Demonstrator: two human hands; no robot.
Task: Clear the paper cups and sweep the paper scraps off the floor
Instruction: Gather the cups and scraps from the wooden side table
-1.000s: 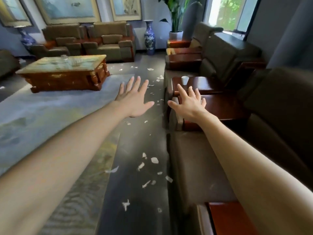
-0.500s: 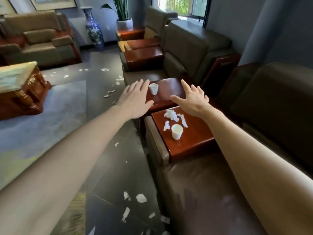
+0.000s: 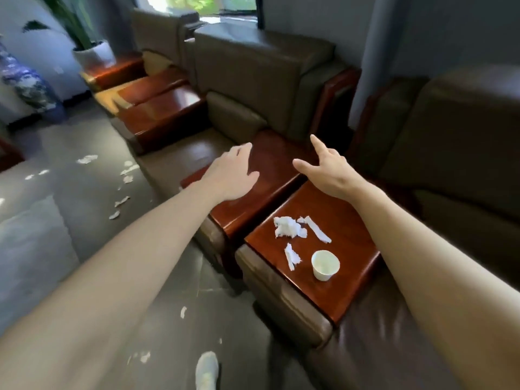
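Note:
A white paper cup (image 3: 325, 265) stands upright on the near wooden armrest top (image 3: 351, 249), with crumpled white paper scraps (image 3: 289, 228) just beyond it. My left hand (image 3: 230, 175) hovers open over the neighbouring armrest top (image 3: 270, 167); it hides whatever lies under it. My right hand (image 3: 326, 170) is open with spread fingers, above the gap between the two armrests, well beyond the cup. More paper scraps (image 3: 121, 202) lie scattered on the dark floor to the left and near my foot (image 3: 206, 370).
A row of brown leather armchairs (image 3: 253, 68) with wooden armrests runs along the right wall. A blue-and-white vase (image 3: 25, 83) and a potted plant (image 3: 92, 52) stand at the far left. A grey rug (image 3: 28, 249) covers the floor on the left.
The view has swung right and closer to the armrests. The near cup and scraps now sit nearer, below my right hand. The far cup is no longer visible behind my left hand.

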